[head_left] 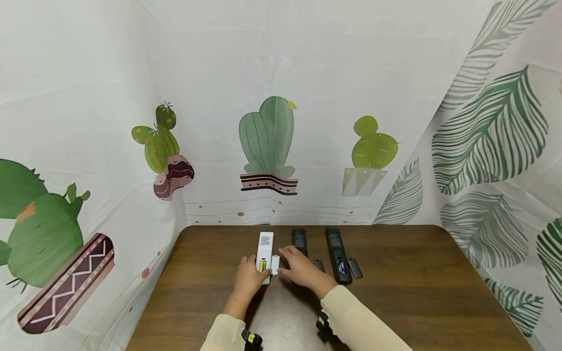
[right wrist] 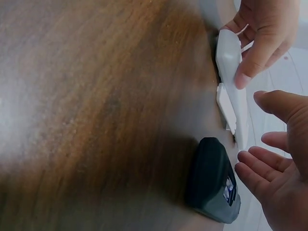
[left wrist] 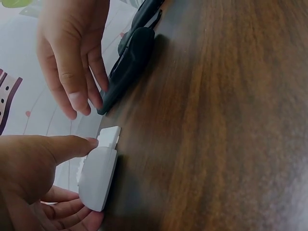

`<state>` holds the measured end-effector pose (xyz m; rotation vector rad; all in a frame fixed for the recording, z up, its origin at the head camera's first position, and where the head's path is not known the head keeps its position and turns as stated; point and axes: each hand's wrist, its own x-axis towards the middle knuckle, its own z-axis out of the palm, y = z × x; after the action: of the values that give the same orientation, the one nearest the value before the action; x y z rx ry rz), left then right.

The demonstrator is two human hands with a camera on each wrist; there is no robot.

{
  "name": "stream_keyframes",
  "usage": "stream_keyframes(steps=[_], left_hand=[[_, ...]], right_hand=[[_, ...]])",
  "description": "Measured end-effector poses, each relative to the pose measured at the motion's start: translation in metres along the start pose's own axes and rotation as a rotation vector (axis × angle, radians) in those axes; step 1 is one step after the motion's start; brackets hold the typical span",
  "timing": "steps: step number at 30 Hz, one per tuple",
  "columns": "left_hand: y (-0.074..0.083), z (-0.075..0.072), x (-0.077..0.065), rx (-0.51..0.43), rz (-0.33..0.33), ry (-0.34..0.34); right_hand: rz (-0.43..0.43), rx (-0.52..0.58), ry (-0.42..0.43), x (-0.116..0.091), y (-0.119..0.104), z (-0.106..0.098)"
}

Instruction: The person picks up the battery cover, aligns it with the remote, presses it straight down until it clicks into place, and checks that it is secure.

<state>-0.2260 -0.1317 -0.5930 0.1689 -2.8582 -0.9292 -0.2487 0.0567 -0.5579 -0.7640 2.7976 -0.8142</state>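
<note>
A white remote control [head_left: 265, 246] lies face down on the table, its battery compartment uncovered and a yellow-green battery [head_left: 262, 265] showing inside. My left hand [head_left: 248, 279] grips its near end, thumb on the right edge and fingers along the left side. Close against the remote's right side lies a white battery cover [head_left: 275, 264]. My right hand [head_left: 302, 269] hovers just right of that cover, fingers spread and holding nothing, as the right wrist view also shows. Part of a black remote control [head_left: 299, 238] is hidden behind the right hand.
Farther right lies another black remote control [head_left: 334, 246] with blue batteries [head_left: 341, 266] in its open compartment. One black battery cover [head_left: 355, 268] rests beside it, another black cover [head_left: 320, 265] nearer my right hand. A cactus-print cloth [head_left: 316, 204] hangs behind the wooden table [head_left: 408, 292].
</note>
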Motion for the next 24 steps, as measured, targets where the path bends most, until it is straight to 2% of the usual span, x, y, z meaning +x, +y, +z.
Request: stream_keyframes(steps=[11, 17, 24], left_hand=[[0.0, -0.002, 0.001, -0.033, 0.0, -0.025], [-0.002, -0.003, 0.002, -0.074, -0.04, -0.068], [-0.003, -0.004, 0.005, -0.091, -0.073, -0.094]], right_hand=[[0.005, -0.028, -0.015, 0.005, -0.001, 0.008], [0.025, -0.098, -0.046, 0.011, -0.003, 0.013], [0.011, -0.175, -0.027, 0.017, -0.002, 0.021]])
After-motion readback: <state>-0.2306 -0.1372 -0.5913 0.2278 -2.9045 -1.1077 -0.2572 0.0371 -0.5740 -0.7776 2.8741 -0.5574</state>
